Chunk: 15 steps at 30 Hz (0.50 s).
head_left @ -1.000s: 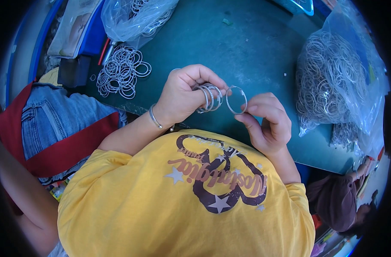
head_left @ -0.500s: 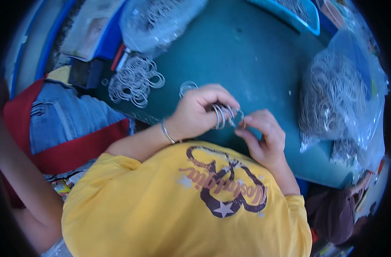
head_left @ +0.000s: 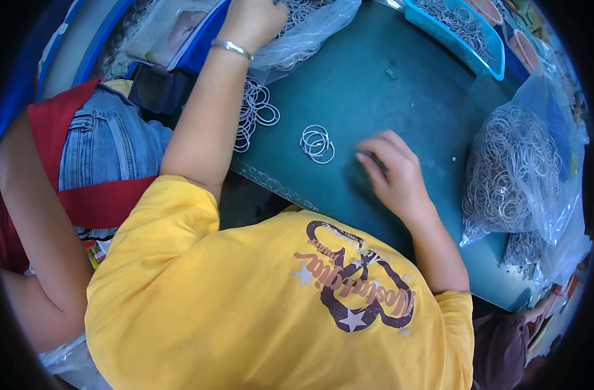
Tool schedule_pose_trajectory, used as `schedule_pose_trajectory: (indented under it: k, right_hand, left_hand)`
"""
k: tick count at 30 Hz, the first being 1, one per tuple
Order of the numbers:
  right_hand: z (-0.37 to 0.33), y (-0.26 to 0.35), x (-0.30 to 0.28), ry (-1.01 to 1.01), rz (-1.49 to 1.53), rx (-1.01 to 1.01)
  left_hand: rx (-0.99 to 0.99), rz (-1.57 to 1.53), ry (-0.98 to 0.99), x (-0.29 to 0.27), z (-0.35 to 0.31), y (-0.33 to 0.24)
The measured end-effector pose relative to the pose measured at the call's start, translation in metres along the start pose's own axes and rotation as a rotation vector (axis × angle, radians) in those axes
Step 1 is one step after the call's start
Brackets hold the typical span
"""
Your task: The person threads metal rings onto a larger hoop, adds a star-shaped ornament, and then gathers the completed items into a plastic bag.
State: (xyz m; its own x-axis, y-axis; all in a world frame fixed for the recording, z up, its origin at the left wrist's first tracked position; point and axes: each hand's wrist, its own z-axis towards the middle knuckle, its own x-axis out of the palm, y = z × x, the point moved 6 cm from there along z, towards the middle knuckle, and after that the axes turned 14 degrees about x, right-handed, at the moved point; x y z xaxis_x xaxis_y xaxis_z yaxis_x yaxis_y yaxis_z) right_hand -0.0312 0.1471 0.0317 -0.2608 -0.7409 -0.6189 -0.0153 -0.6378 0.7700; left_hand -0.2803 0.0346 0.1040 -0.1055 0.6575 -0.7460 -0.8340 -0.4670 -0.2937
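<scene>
My left hand (head_left: 253, 25) is stretched out at the far left, over the opened clear plastic bag (head_left: 290, 55) of metal rings. Its fingers are mostly hidden, so their hold does not show. Above the green table, my right hand (head_left: 398, 172) has thumb and fingers apart, with no object visible between them; the fingertips are slightly blurred. A small group of silver-grey rings (head_left: 317, 144) lies on the table between my hands. Under my left forearm, partly covered by it, is a larger pile of rings (head_left: 257, 107).
On the right stands a full clear bag of rings (head_left: 511, 169). A turquoise basket (head_left: 498, 65) of small metal parts sits at the far right. The green table (head_left: 375, 97) has its near edge at my body. Another person in jeans (head_left: 108, 149) is close on the left.
My left hand has left the middle and reached far left to the bag; the rings it held are no longer seen there. My right hand has parted from it, fingers now apart.
</scene>
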Motion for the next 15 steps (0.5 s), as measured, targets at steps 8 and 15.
schedule_pose_trajectory:
  k: [8,15]
  right_hand:
    - [0.039,0.008,0.046,0.041,-0.172,-0.084]
    - [0.016,-0.053,-0.001,0.186,0.279,0.56]
  left_hand:
    - [0.103,-0.407,-0.045,0.006,-0.071,-0.072]
    - [-0.134,-0.812,0.451,0.063,-0.147,-0.103]
